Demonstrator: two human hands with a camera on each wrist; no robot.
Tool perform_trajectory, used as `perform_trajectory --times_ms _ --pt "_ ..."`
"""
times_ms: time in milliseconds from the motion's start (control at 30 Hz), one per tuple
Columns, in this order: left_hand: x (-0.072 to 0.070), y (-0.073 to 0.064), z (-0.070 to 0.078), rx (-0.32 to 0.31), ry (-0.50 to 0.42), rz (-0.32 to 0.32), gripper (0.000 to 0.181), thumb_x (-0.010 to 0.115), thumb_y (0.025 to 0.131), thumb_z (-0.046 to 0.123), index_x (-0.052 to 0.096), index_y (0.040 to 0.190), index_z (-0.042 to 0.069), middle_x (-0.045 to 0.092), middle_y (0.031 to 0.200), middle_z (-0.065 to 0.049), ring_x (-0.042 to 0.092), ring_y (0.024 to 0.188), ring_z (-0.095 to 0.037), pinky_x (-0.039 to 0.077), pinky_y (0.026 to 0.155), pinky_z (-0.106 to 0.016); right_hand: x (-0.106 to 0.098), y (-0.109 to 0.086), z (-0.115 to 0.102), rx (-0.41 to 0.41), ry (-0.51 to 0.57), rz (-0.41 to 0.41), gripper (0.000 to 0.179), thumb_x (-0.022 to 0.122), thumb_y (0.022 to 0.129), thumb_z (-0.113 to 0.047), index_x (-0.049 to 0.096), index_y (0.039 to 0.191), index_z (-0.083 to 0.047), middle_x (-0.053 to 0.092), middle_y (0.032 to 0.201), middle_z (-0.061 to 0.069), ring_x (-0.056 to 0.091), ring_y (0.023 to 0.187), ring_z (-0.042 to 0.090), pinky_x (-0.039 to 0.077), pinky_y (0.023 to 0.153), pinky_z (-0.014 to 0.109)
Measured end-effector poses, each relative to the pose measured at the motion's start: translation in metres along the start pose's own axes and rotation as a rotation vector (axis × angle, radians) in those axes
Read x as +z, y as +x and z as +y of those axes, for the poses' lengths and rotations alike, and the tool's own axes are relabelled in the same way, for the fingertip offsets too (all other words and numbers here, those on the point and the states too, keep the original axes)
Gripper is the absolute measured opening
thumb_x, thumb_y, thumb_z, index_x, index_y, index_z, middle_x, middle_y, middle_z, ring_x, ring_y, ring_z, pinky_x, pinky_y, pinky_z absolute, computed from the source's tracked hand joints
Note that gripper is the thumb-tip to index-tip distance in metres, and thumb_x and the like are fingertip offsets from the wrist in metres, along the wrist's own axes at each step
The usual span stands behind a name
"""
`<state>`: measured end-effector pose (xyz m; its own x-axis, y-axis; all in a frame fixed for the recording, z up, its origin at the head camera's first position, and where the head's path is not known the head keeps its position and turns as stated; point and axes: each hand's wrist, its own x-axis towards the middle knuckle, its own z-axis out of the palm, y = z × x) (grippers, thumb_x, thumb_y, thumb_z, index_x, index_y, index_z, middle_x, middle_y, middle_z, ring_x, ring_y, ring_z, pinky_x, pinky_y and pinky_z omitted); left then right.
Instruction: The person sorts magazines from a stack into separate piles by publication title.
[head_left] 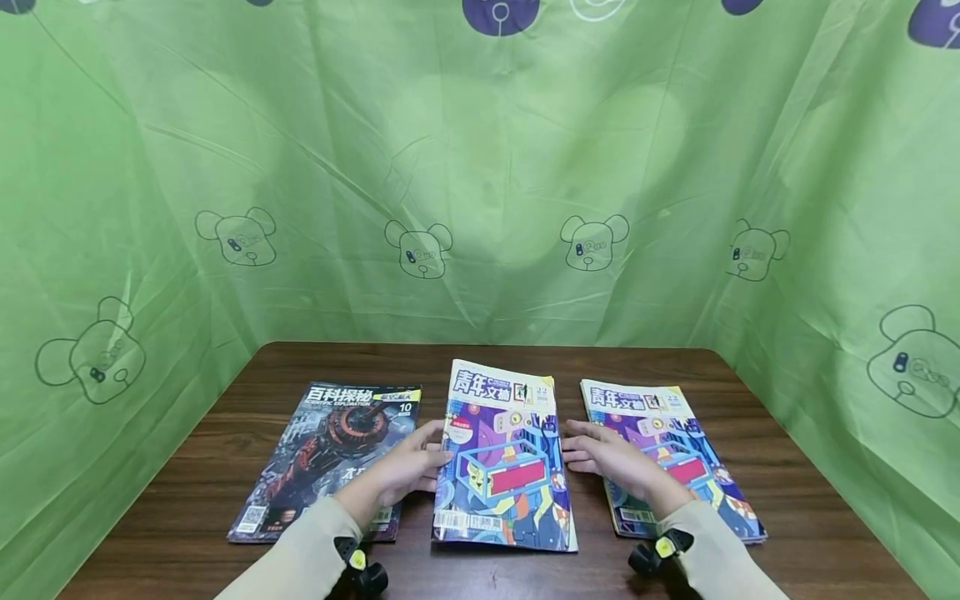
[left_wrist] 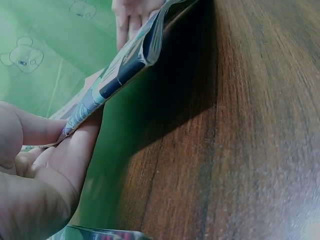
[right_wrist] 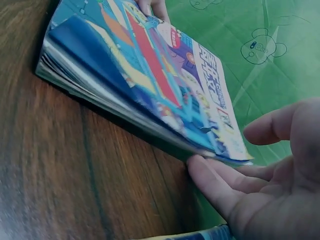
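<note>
A colourful purple-and-blue magazine [head_left: 498, 467] is in the middle, tilted and raised off the wood on its left side in the left wrist view. My left hand [head_left: 408, 465] pinches its left edge, thumb on the cover and fingers underneath. At the right edge my right hand [head_left: 611, 458] is spread, its thumb apart from the cover and its fingertips [right_wrist: 202, 167] right at the page edges. Under my left forearm lies a dark magazine [head_left: 322, 450] with a mechanical picture. Beneath my right forearm sits another colourful magazine [head_left: 637, 408] with the same cover as the middle one.
The dark wooden table [head_left: 495, 354] carries all three magazines in a row. A green curtain [head_left: 480, 167] printed with bear outlines surrounds the back and both sides. Black devices with yellow marks [head_left: 358, 560] are strapped to both wrists over pale sleeves.
</note>
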<state>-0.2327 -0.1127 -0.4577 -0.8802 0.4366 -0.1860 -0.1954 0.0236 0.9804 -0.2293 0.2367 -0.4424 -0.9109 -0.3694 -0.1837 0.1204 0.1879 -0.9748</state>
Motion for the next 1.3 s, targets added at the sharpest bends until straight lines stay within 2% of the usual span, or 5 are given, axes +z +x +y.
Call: perform_trajectory --times_ms 233,400,733,967,1300 --pt "-0.002 0.001 0.004 -0.018 -0.035 0.003 0.06 0.056 0.099 0.005 0.03 0.152 0.006 0.069 0.113 -0.014 0.071 0.089 -0.03 0.061 0.075 -0.043 0.006 -0.002 0.001 0.045 0.129 -0.075 0.066 0.045 0.105 -0.017 0.011 0.153 0.014 0.058 0.127 0.023 0.066 0.099 0.025 0.057 0.09 0.039" --pt "-0.002 0.001 0.005 -0.024 -0.06 -0.007 0.059 0.055 0.099 0.005 0.03 0.153 0.007 0.069 0.114 -0.015 0.071 0.09 -0.029 0.061 0.076 -0.042 0.011 -0.004 0.002 0.051 0.175 -0.134 0.071 0.051 0.104 -0.019 0.008 0.156 0.005 0.064 0.125 0.021 0.068 0.104 0.03 0.058 0.087 0.043" --pt "0.004 0.002 0.007 -0.017 -0.061 -0.002 0.063 0.058 0.099 0.009 0.028 0.154 0.005 0.067 0.116 -0.017 0.07 0.095 -0.033 0.06 0.079 -0.045 0.012 -0.006 0.002 0.003 0.128 -0.064 0.072 0.058 0.101 -0.013 0.013 0.156 -0.001 0.061 0.125 0.02 0.068 0.102 0.034 0.06 0.082 0.048" --pt "0.011 0.007 0.006 -0.004 -0.07 -0.024 0.066 0.059 0.1 0.013 0.024 0.156 0.004 0.065 0.12 -0.016 0.069 0.097 -0.033 0.06 0.081 -0.044 0.002 -0.008 0.002 0.003 0.133 -0.031 0.073 0.059 0.101 -0.016 0.014 0.158 -0.004 0.057 0.132 0.022 0.066 0.107 0.034 0.058 0.086 0.049" --pt "0.027 0.014 0.006 0.022 -0.068 -0.062 0.062 0.055 0.098 0.012 0.029 0.153 0.006 0.06 0.12 -0.017 0.066 0.1 -0.026 0.058 0.083 -0.04 -0.018 -0.015 0.002 0.026 0.119 -0.018 0.078 0.06 0.102 -0.018 0.008 0.159 -0.003 0.055 0.137 0.023 0.065 0.11 0.031 0.057 0.089 0.046"
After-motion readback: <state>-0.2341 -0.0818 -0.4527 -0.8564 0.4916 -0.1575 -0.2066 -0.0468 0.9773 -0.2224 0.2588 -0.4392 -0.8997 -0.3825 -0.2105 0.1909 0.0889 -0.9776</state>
